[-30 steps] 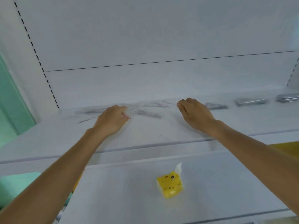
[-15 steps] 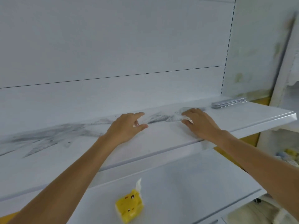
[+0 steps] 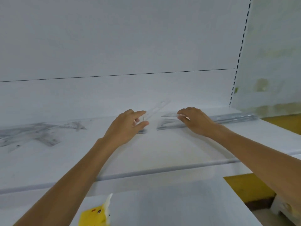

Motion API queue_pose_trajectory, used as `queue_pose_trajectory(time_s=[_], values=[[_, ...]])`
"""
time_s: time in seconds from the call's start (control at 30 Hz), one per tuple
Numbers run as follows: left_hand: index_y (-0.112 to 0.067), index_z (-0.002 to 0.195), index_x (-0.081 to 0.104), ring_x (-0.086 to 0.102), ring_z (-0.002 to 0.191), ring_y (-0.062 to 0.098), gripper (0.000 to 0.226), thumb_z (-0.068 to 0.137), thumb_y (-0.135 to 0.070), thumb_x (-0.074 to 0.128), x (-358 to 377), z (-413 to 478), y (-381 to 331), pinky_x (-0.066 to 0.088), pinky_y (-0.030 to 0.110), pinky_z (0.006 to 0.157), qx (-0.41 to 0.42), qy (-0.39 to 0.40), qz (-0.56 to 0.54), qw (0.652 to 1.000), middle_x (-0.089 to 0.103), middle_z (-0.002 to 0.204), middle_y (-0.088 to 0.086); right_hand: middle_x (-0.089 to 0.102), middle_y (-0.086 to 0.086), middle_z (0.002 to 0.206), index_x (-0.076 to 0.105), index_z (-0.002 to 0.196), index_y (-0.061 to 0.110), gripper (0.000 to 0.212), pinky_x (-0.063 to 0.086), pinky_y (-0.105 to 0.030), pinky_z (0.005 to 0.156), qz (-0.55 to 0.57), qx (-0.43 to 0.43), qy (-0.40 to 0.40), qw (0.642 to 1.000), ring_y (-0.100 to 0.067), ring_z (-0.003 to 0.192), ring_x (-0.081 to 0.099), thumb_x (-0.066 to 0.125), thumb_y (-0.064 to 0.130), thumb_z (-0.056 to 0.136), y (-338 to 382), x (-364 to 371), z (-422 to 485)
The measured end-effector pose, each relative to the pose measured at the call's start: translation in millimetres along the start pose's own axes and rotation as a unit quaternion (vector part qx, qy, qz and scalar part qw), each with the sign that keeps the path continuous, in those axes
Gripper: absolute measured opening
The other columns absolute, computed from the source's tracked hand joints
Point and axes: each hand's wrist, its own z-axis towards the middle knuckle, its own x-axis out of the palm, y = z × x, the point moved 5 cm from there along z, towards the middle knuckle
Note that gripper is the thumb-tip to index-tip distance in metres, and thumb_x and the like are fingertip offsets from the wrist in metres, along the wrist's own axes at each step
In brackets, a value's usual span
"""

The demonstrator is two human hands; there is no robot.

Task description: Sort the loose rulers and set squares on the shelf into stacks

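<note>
Left hand (image 3: 127,126) had a clear ruler (image 3: 155,109) pinched between thumb and forefinger, its far end tilted up off the shelf (image 3: 162,152). Right hand (image 3: 196,122) was mostly open, fingertips resting on a set square (image 3: 168,123) lying flat. Neat stack (image 3: 236,117) off to the right, loose pile (image 3: 32,135) on the left.

Looks like a shop to me, stationery aisle by the stock. White metal display shelf (image 3: 162,152) with a plain back panel (image 3: 114,46) and a slotted upright (image 3: 239,54) at 1 o'clock, typical retail racking. Clear rulers and set squares (image 3: 47,141) spread at 9 o'clock, a neat stack (image 3: 236,117) at 3, a lower shelf (image 3: 171,206) at 6.
</note>
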Motion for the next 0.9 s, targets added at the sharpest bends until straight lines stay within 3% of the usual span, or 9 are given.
queue_pose_trajectory(time_s=[0.13, 0.23, 0.4, 0.53, 0.63, 0.77, 0.9], values=[[-0.028, 0.125, 0.054, 0.055, 0.082, 0.008, 0.045, 0.084, -0.047, 0.058, 10, -2, -10, 0.045, 0.028, 0.077, -0.038, -0.022, 0.008, 0.999, 0.057, 0.09, -0.012, 0.058, -0.006, 0.12, 0.056, 0.122, 0.015, 0.031, 0.039, -0.036, 0.095, 0.024, -0.052, 0.029, 0.998, -0.024, 0.111, 0.051, 0.043, 0.028, 0.097, -3, 6, 9], [-0.027, 0.117, 0.059, 0.056, 0.083, 0.006, 0.041, 0.082, -0.047, 0.061, 7, -3, -11, 0.044, 0.027, 0.077, -0.076, -0.038, -0.007, 0.996, 0.057, 0.088, -0.018, 0.059, -0.004, 0.108, 0.062, 0.105, 0.02, 0.024, 0.042, -0.041, 0.092, 0.028, -0.09, 0.096, 0.991, -0.025, 0.103, 0.05, 0.04, 0.022, 0.094, -3, 16, 9], [-0.025, 0.107, 0.064, 0.057, 0.082, 0.006, 0.034, 0.081, -0.046, 0.063, -2, 3, -10, 0.045, 0.028, 0.076, -0.094, -0.033, 0.012, 0.995, 0.058, 0.084, -0.02, 0.053, -0.005, 0.129, 0.051, 0.127, 0.02, 0.035, 0.037, -0.042, 0.099, 0.016, -0.097, 0.09, 0.991, -0.025, 0.12, 0.043, 0.036, 0.033, 0.097, -10, 23, 6], [-0.027, 0.11, 0.065, 0.056, 0.079, 0.003, 0.032, 0.081, -0.042, 0.064, 5, 23, -25, 0.04, 0.014, 0.067, -0.093, -0.058, -0.011, 0.994, 0.057, 0.085, -0.014, 0.043, -0.003, 0.139, 0.037, 0.139, 0.02, 0.043, 0.032, -0.037, 0.104, -0.002, -0.119, 0.073, 0.99, -0.021, 0.127, 0.035, 0.038, 0.031, 0.097, -12, 14, 2], [-0.026, 0.112, 0.066, 0.055, 0.077, 0.0, 0.034, 0.08, -0.039, 0.066, 20, 32, -43, 0.037, 0.01, 0.066, -0.079, -0.05, -0.022, 0.995, 0.057, 0.085, -0.013, 0.051, -0.003, 0.129, 0.044, 0.133, 0.017, 0.038, 0.04, -0.035, 0.097, 0.004, -0.119, 0.04, 0.992, -0.018, 0.121, 0.041, 0.04, 0.027, 0.096, -23, -2, -7], [-0.022, 0.116, 0.063, 0.056, 0.082, 0.007, 0.038, 0.079, -0.031, 0.069, 41, 45, -72, 0.041, 0.02, 0.076, -0.058, -0.021, -0.014, 0.998, 0.056, 0.089, -0.01, 0.058, 0.002, 0.111, 0.051, 0.123, 0.019, 0.03, 0.04, -0.029, 0.083, -0.001, -0.108, 0.01, 0.994, -0.014, 0.105, 0.049, 0.042, 0.026, 0.095, -54, -24, -30], [-0.018, 0.112, 0.063, 0.055, 0.082, 0.009, 0.035, 0.078, -0.024, 0.068, 64, 64, -108, 0.042, 0.022, 0.077, -0.034, -0.009, -0.024, 0.999, 0.056, 0.092, -0.008, 0.06, -0.001, 0.106, 0.056, 0.111, 0.018, 0.025, 0.041, -0.029, 0.076, -0.016, -0.057, 0.01, 0.998, -0.02, 0.092, 0.054, 0.039, 0.027, 0.095, -97, -42, -53]])
